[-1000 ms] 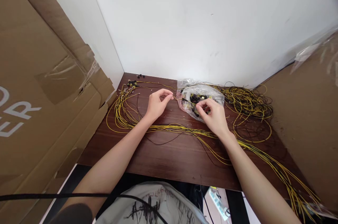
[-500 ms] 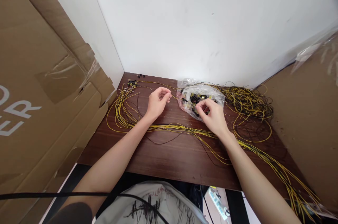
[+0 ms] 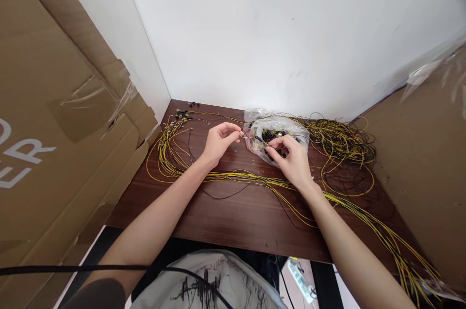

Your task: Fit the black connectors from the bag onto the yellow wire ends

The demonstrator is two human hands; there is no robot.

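Observation:
My left hand [image 3: 221,142] is closed in a pinch on a thin wire [image 3: 250,137], its fingertips left of the plastic bag. A short way to the right, my right hand [image 3: 293,157] pinches the same strand in front of the bag. Between the two hands, close to my right fingertips, a small black sleeve-like part [image 3: 258,139] sits on the strand. Behind them lies the clear plastic bag [image 3: 257,114], open and holding several small black and yellowish parts [image 3: 279,133]. My right fingers hide some of the parts and the end of the strand.
A long bundle of yellow and black wires [image 3: 247,176] runs under both forearms. A tangled wire coil [image 3: 337,141] lies at right. Several small black parts [image 3: 182,115] sit at the back left. Cardboard [image 3: 73,120] flanks the brown table [image 3: 233,221] on the left, more on the right.
My left fingertips have moved slightly right and my right fingertips slightly left, so the hands are closer together. The black part has shifted a little to the right.

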